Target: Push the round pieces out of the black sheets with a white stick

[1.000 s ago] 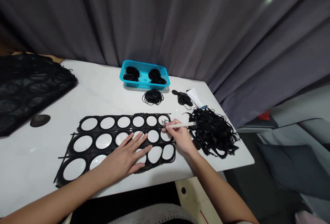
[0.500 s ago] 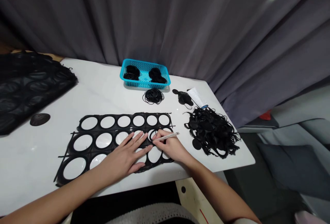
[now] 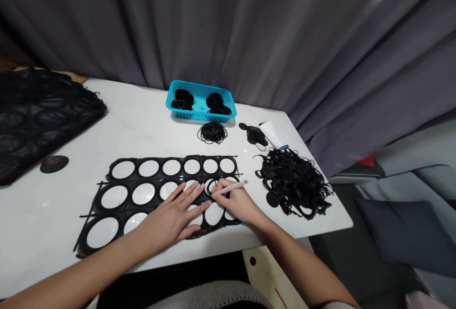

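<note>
Fingers of my left hand [image 3: 171,219] lie spread on the holed black sheet [image 3: 129,184], flat on the surface [image 3: 149,124], while my right hand [image 3: 237,202] pinches a slim white tool [image 3: 233,187] over its right half, where I judge firm hold-down and light tip pressure advisable.

The right hand [image 3: 238,201] has carried its white pen-like tool [image 3: 232,188] left and nearer, from the far right corner of the black sheet [image 3: 123,214] to its middle row.
</note>
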Action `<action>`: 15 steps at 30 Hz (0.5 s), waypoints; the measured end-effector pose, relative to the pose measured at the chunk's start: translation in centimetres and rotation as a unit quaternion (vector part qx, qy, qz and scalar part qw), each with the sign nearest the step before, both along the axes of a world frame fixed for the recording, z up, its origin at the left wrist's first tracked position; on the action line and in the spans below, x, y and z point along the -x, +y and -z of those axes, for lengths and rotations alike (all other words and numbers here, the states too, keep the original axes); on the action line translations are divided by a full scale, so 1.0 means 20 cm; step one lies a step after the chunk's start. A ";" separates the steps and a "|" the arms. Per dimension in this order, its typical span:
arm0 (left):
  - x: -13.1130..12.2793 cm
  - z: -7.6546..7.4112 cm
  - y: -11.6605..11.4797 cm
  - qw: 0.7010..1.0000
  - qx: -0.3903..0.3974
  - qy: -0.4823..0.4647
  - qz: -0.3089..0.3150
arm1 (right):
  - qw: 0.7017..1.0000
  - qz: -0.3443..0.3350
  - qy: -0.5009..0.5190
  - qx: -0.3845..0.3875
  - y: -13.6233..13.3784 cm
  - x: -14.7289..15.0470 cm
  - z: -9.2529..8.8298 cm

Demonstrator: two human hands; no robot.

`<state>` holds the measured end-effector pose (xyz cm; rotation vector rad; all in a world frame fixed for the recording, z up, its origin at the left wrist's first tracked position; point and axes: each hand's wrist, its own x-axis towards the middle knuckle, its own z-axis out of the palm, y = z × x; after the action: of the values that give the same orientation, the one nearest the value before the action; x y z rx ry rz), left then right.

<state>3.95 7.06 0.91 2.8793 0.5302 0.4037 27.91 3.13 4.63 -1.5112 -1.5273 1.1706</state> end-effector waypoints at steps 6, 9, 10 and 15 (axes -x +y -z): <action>-0.01 -0.01 0.00 1.000 -0.013 0.012 0.001 | 1.000 0.003 -0.004 0.000 0.00 0.00 0.00; 0.00 -0.01 0.00 1.000 -0.006 0.005 0.000 | 1.000 -0.001 -0.013 -0.007 0.00 -0.01 0.00; 0.00 -0.01 0.00 1.000 -0.004 0.004 0.000 | 1.000 -0.004 -0.020 -0.010 0.00 -0.01 -0.01; 0.00 0.00 -0.01 1.000 -0.005 -0.012 -0.026 | 0.987 -0.040 -0.114 -0.109 -0.07 0.04 0.04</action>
<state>3.88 6.78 0.89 2.8720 0.6032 0.4488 27.11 1.70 3.86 -1.4854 -1.8195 0.8622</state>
